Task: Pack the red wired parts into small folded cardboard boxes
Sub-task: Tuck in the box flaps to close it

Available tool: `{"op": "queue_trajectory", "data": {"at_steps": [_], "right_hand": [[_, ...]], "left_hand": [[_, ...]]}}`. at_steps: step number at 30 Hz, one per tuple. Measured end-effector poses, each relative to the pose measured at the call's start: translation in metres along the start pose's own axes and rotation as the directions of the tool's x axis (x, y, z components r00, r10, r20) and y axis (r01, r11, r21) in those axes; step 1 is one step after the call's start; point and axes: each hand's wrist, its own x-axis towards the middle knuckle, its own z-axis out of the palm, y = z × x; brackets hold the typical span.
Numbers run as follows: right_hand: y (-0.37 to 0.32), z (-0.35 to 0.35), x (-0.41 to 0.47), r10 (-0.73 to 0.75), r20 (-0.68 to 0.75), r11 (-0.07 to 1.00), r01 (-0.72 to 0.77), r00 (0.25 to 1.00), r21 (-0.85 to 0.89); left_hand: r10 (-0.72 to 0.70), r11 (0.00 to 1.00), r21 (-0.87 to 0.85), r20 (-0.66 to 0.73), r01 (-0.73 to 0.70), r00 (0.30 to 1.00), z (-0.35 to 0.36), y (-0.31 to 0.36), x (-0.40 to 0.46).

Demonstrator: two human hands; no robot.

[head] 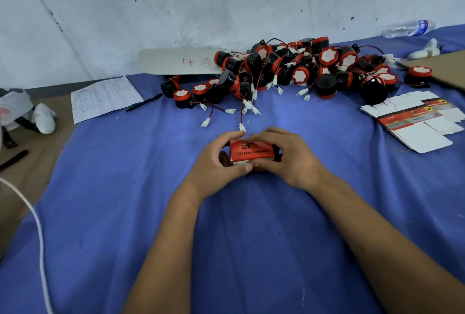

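Holding a small red cardboard box (pixel 252 152) between both hands, the person is working at the centre of the blue-covered counter (pixel 125 213). The left hand (pixel 221 165) is wrapping the box's left end, its fingers curled over the far edge and its thumb pressing along the near edge. The right hand (pixel 286 155) is doing the same on the other end, with fingers bent over the top. So both hands are clenched around the box, not released. A dark shape is showing at the box's left end under the left fingers; it looks like a part already going in, though I cannot tell for sure.

The pile of red-and-black wired parts (pixel 297 72) is lying at twelve o'clock from the hands, well apart from them, with white connectors (pixel 242 127) trailing toward the box. The stack of flat, unfolded boxes (pixel 415 122) is sitting at two o'clock.

To my eye the step in hand is closing the box. Doing it well would mean keeping the wire and its connector tucked fully inside before the flap is going down, steadying the body with one hand while the other is pressing the tab in, and squeezing lightly, since thin card like this probably crumples easily. The stray connector just beyond the fingertips belongs to the pile and should be staying out.
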Motion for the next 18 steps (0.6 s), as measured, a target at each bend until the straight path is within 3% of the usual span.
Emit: {"op": "queue_trajectory", "data": {"at_steps": [5, 11, 18], "right_hand": [[0.000, 0.001, 0.002, -0.002, 0.007, 1.000, 0.002, 1.000, -0.024], [0.001, 0.002, 0.000, 0.019, -0.013, 0.997, -0.018, 1.000, 0.071], [-0.004, 0.007, 0.002, 0.067, -0.044, 0.997, -0.065, 0.997, 0.045]], "left_hand": [[-0.017, 1.000, -0.024, -0.094, 0.015, 0.995, 0.000, -0.005, 0.003], [-0.064, 0.995, -0.075, -0.065, 0.059, 0.996, -0.003, -0.010, 0.002], [-0.020, 0.998, -0.061, -0.057, 0.016, 0.998, -0.002, -0.011, 0.004]]}}
